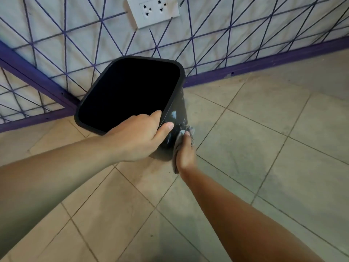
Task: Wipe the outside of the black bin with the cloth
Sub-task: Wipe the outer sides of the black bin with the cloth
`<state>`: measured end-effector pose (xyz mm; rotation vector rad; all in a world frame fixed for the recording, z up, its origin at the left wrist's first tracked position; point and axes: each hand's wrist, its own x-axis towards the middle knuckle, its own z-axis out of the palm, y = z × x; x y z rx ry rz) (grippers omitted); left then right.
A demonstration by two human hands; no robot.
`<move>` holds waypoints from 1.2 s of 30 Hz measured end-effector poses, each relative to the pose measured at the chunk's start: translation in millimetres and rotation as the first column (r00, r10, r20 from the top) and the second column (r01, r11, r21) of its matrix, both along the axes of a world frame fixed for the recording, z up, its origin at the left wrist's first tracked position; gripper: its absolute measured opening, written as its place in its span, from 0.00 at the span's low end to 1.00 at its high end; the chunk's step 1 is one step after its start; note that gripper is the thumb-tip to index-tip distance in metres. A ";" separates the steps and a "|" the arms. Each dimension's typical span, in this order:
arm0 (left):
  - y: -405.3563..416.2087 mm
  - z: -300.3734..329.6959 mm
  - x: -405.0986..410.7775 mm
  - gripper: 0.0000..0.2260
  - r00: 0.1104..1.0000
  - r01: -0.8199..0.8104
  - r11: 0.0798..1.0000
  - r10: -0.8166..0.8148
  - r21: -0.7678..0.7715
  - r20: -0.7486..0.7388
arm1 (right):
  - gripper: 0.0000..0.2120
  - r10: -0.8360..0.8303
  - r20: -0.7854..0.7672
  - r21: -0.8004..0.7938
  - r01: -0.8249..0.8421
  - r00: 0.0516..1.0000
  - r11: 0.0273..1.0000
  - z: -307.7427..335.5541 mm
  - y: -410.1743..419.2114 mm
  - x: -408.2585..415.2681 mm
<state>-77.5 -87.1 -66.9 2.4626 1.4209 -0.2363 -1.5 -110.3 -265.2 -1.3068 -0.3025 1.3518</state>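
Wiping underway: your left hand (139, 137) grips the bin (132, 91) rim, tilted on the floor by the wall; right hand (186, 154) presses the cloth (176, 146) against its side. White smears (173, 115) remain.

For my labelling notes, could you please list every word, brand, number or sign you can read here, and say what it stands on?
None can be read.
Black plastic bin: only pale smears on its outer wall, no lettering.
White wall socket plate: no legible marking.
Grey cloth, in the right hand: no print shows.
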 end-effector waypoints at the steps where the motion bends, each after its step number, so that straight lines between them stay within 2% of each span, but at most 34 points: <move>1: 1.9 -1.5 -1.6 0.23 1.000 0.008 1.000 -0.008 -0.010 0.009 | 0.52 -0.052 -0.065 0.010 0.053 0.997 0.999 -0.6 6.7 -7.7; 3: 6.5 -5.8 -4.3 0.26 0.999 0.025 0.999 -0.024 -0.020 0.034 | 0.48 -0.215 -0.190 -0.032 0.213 0.958 0.977 3.0 20.6 -20.9; 5: 10.0 -8.4 -5.4 0.29 0.998 0.028 0.999 -0.026 -0.038 0.051 | 0.47 -0.304 -0.216 -0.073 0.295 0.928 0.953 7.1 25.8 -29.7; 8: 11.7 -9.7 -5.7 0.27 0.997 0.018 0.996 -0.012 -0.085 0.078 | 0.53 -0.265 -0.213 -0.061 0.258 0.941 0.964 -8.7 16.5 -45.1; 11: 16.4 -7.2 -3.4 0.26 0.995 0.023 0.996 -0.015 -0.084 0.103 | 0.39 -0.267 -0.161 -0.008 0.270 0.950 0.963 -15.8 22.5 -42.8; 15: 22.6 -4.6 -1.8 0.23 0.992 0.016 0.999 -0.010 -0.051 0.125 | 0.42 -0.333 -0.189 -0.044 0.330 0.924 0.943 -18.4 43.5 -36.1; 20: 21.6 -5.0 -1.2 0.19 0.986 0.016 0.998 -0.007 -0.053 0.168 | 0.37 -0.242 -0.115 0.073 0.251 0.964 0.965 -1.7 24.9 -39.5; 21: 22.3 -5.5 -1.5 0.19 0.985 0.019 0.999 -0.011 -0.042 0.174 | 0.37 -0.259 -0.087 0.078 0.266 0.962 0.961 -7.8 31.5 -34.8; 24: 22.3 -7.2 -3.1 0.22 0.983 0.015 1.000 -0.012 -0.016 0.182 | 0.41 -0.297 -0.176 -0.019 0.299 0.938 0.954 -22.3 53.2 -27.8; 26: 21.4 -8.1 -3.6 0.22 0.981 0.018 1.000 -0.015 -0.015 0.192 | 0.40 -0.250 -0.120 0.051 0.257 0.961 0.965 -16.3 42.7 -36.4; 28: 21.2 -8.2 -3.9 0.21 0.979 0.026 1.000 -0.023 -0.013 0.201 | 0.44 -0.195 -0.050 0.128 0.200 0.979 0.971 -12.5 26.7 -42.3; 30: 22.1 -8.2 -4.7 0.20 0.979 0.033 0.999 -0.031 -0.010 0.204 | 0.49 -0.215 -0.027 0.085 0.217 0.976 0.973 -13.1 30.0 -33.2; 33: 21.9 -9.0 -6.3 0.21 0.977 0.029 0.999 -0.023 -0.027 0.214 | 0.49 -0.253 -0.162 -0.068 0.245 0.954 0.967 -9.9 40.6 -28.0; 36: 22.8 -9.3 -6.4 0.21 0.977 0.036 0.999 -0.030 -0.021 0.213 | 0.44 -0.238 -0.116 -0.014 0.238 0.964 0.971 -6.9 32.3 -39.0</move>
